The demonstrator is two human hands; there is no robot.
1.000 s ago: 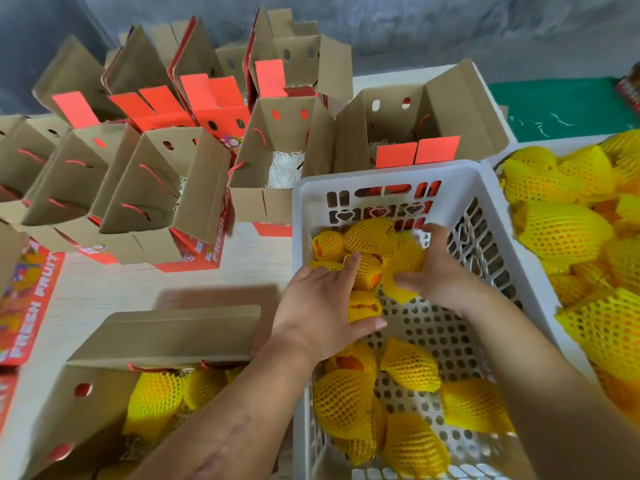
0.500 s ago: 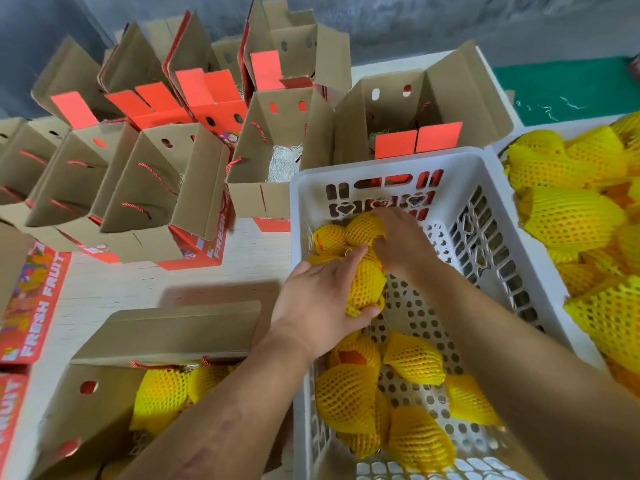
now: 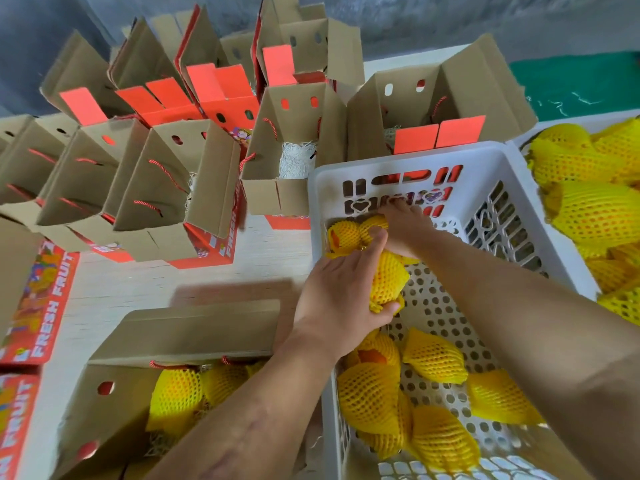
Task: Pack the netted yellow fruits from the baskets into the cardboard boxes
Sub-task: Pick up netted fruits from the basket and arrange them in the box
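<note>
1. Head view: my left hand is wrapped round one netted yellow fruit, thumb under its lower end, fingers over the top, low inside the white plastic basket.
2. My right hand reaches to the basket's far corner and closes on another netted fruit; that grasp is partly hidden, so I judge it shallow.
3. Risk: the foam net may slide on the fruit, letting it drop onto the fruits lying below.
4. Risk: both forearms cross the basket rim; lifting together could snag it.
5. Destination: the open cardboard box at near left already holds netted fruits; a careless drop there could bruise them.
</note>
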